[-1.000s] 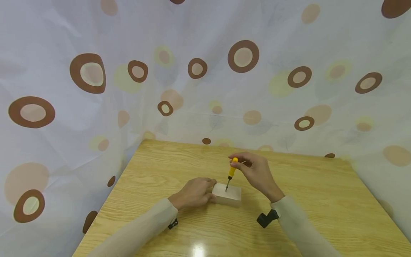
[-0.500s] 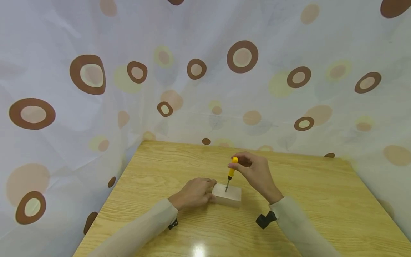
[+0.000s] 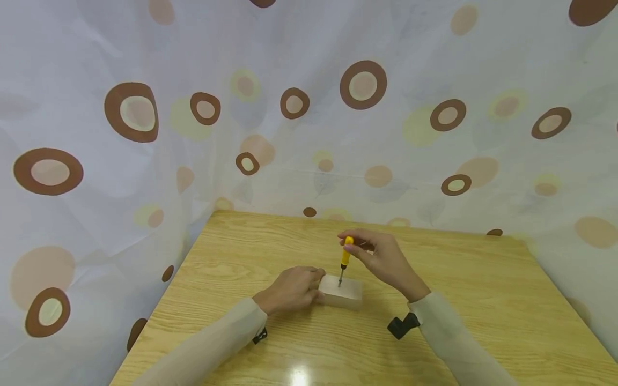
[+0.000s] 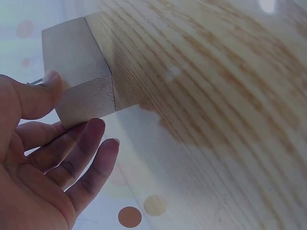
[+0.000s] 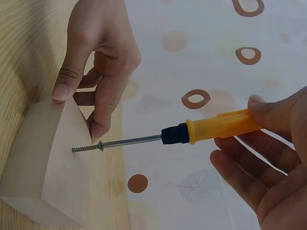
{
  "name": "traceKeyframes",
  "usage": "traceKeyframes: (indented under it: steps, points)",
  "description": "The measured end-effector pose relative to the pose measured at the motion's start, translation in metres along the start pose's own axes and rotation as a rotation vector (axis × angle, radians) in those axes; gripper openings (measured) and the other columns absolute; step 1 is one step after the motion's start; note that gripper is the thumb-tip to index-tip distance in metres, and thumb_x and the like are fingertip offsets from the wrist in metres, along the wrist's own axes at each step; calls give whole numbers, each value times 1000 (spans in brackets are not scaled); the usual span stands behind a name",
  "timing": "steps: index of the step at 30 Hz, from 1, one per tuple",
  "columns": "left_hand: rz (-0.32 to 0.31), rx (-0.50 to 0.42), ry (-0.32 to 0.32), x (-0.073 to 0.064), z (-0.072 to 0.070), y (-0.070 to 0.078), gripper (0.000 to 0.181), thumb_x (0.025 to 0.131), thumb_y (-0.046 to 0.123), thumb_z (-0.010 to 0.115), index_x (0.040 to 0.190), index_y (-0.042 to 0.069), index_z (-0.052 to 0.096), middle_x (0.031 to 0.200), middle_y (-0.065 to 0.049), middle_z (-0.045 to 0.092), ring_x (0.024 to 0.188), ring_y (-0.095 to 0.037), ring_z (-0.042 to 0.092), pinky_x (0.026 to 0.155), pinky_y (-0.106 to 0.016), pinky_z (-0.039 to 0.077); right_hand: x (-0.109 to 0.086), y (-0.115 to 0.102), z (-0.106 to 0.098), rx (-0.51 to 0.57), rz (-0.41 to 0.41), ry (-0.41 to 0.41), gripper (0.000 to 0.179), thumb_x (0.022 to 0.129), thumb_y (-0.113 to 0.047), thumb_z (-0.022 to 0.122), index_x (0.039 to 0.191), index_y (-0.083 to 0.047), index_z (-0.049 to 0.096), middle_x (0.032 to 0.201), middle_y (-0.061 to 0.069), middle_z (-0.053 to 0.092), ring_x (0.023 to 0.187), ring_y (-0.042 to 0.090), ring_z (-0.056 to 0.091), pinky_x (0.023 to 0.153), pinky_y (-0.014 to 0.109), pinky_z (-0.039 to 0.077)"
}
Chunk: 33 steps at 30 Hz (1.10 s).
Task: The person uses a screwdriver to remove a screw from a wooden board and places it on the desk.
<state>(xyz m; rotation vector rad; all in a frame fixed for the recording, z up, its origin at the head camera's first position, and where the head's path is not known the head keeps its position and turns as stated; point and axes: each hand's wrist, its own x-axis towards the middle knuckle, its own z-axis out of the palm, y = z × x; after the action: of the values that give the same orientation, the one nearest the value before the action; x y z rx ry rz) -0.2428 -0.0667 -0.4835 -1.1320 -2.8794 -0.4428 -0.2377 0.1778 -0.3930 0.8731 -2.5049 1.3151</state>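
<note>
A pale wooden block (image 3: 345, 295) lies on the table. My left hand (image 3: 293, 289) grips its left end, the thumb on the near side and fingers at the far side; the left wrist view shows the thumb pressed on the block (image 4: 76, 52). A screw (image 5: 86, 149) stands in the block's top face, much of its thread still showing. The tip of a yellow screwdriver (image 3: 346, 254) with a black collar meets the screw's head. My right hand (image 3: 386, 260) pinches the handle near its top between thumb and fingers, the tool leaning slightly right.
The wood-grain table (image 3: 241, 241) spreads around the block. Behind and at the sides hangs a white sheet (image 3: 309, 139) with brown and beige circles. A black wrist mount (image 3: 403, 325) sits under the right sleeve, another (image 3: 259, 336) under the left.
The right hand and the top of the screwdriver have shifted slightly left, and the fingers have changed position on the handle. The left hand and block stay nearly still.
</note>
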Motion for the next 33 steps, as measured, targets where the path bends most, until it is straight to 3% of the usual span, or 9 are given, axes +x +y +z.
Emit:
traceKeyframes:
  steps: [4, 8, 13, 16, 19, 24, 30, 33]
  points:
    - [5, 5, 3, 1, -1, 0, 51, 100, 34, 68, 142, 5, 61, 138, -9, 65, 123, -23, 64, 100, -38, 54, -1, 0, 3, -33, 40, 83, 27, 94, -28, 77, 120, -21, 73, 99, -8, 74, 84, 10, 72, 75, 33, 61]
    - [-2, 4, 0, 1, 1, -1, 51, 101, 35, 67, 142, 5, 61, 138, -8, 65, 123, -22, 64, 100, -37, 54, -2, 3, 7, 1, 44, 154, 27, 89, -22, 82, 113, -15, 73, 96, -5, 75, 82, 10, 72, 74, 27, 60]
    - [-8, 3, -1, 2, 0, -1, 51, 101, 34, 68, 142, 5, 61, 137, -8, 65, 122, -22, 64, 100, -37, 54, 0, 3, 3, 107, -17, 69, 18, 91, -12, 79, 108, -9, 75, 101, 2, 76, 86, 16, 73, 78, 29, 60]
    - [-6, 5, -1, 2, 0, -1, 50, 101, 34, 68, 142, 5, 61, 136, -8, 66, 121, -22, 65, 99, -36, 54, 0, 3, -1, 141, -8, 10, 16, 94, -12, 75, 110, -12, 75, 105, 3, 75, 89, 17, 73, 80, 32, 60]
    - [-4, 3, -2, 2, 0, -1, 50, 101, 34, 68, 141, 5, 61, 136, -8, 66, 122, -22, 65, 99, -36, 54, -1, 3, -2, 101, 32, 15, 19, 97, -20, 73, 115, -18, 76, 108, 2, 76, 90, 15, 73, 80, 31, 60]
    - [-2, 0, 9, 1, 0, -2, 51, 100, 34, 68, 141, 5, 61, 138, -8, 65, 123, -23, 64, 100, -38, 54, -1, 0, 2, -2, 88, 126, 30, 94, -30, 77, 121, -18, 75, 109, 0, 76, 90, 11, 72, 80, 29, 59]
    - [2, 0, 13, 1, 1, -3, 51, 100, 34, 69, 141, 5, 61, 138, -9, 65, 123, -24, 64, 100, -38, 54, -2, -4, 9, -34, 87, 241, 32, 89, -26, 83, 116, -13, 75, 100, -3, 76, 87, 12, 73, 79, 25, 59]
    - [6, 8, 12, 1, 2, -3, 52, 100, 35, 69, 142, 5, 61, 138, -9, 65, 123, -23, 64, 100, -37, 54, -1, -4, 10, -52, 65, 239, 28, 90, -21, 82, 116, -12, 76, 101, -2, 76, 88, 12, 74, 79, 26, 60]
